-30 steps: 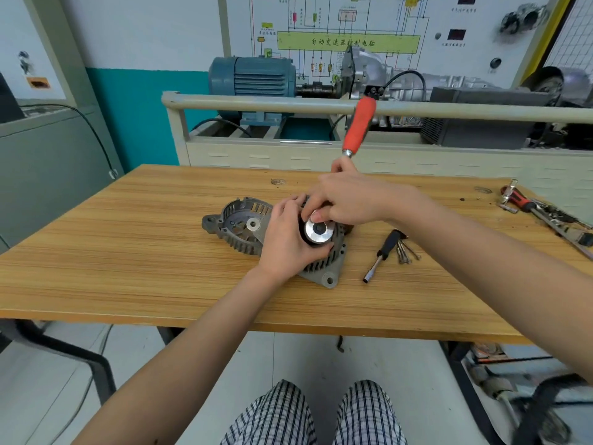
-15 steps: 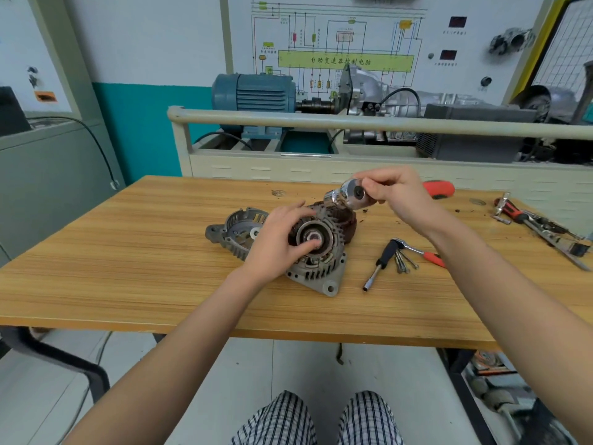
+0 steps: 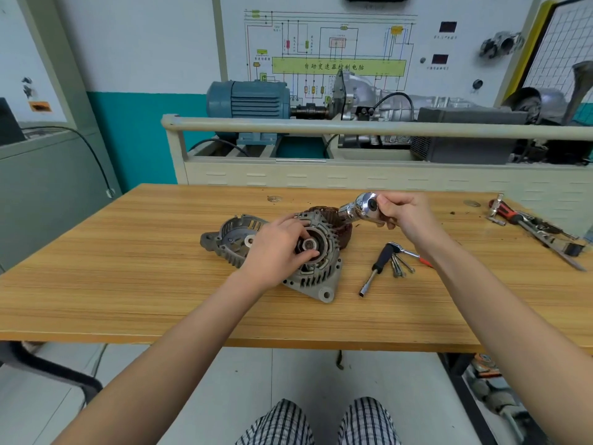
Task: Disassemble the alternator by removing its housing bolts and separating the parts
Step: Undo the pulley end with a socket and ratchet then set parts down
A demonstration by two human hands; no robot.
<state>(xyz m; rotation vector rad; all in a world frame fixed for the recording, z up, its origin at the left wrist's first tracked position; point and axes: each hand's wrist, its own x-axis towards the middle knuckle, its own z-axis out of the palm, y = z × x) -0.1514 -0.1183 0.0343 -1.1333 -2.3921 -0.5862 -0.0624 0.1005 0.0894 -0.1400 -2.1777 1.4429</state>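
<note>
The alternator, a grey finned housing with a mounting lug at its front, sits in the middle of the wooden table. Brown stator windings show behind it. My left hand rests on the housing, with thumb and fingers curled around the central hub. My right hand grips a chrome ratchet head with its socket, held just above and to the right of the alternator; its handle is hidden behind the hand. A separated grey end cover lies to the left, touching the alternator.
A black-handled nut driver, several small metal pieces and a small red-handled ratchet lie right of the alternator. More tools lie at the table's far right. A beige railed bench with a blue motor stands behind.
My right hand lifted the ratchet off the hub and carried it up and to the right, the red handle swinging out of sight. My left hand stayed on the alternator, hub now uncovered.
</note>
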